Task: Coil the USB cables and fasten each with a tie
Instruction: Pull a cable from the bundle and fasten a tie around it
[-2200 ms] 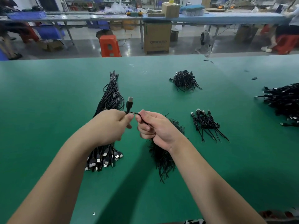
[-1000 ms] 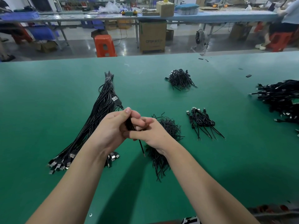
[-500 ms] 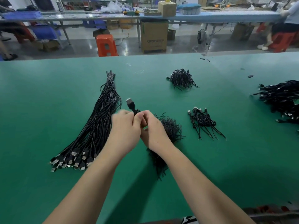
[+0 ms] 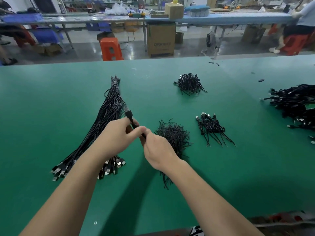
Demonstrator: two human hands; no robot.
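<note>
While both hands meet above the green felt-topped table (image 4: pixel 51 103), one black USB cable (image 4: pixel 130 117) sits between them, plug end up. Left hand (image 4: pixel 115 140): fingers curled, pinching the cable. Right hand (image 4: pixel 157 150): fingertips pinching the same cable just below. One long bundle of straight black cables (image 4: pixel 105 120) lies left, plugs nearest. Two heaps of thin black wire ties: one (image 4: pixel 173 135) beside the right hand, one (image 4: pixel 190 84) farther back. One small cluster of finished coiled cables (image 4: pixel 212 127) right of centre; one large cable pile (image 4: pixel 296 104) at right edge.
</note>
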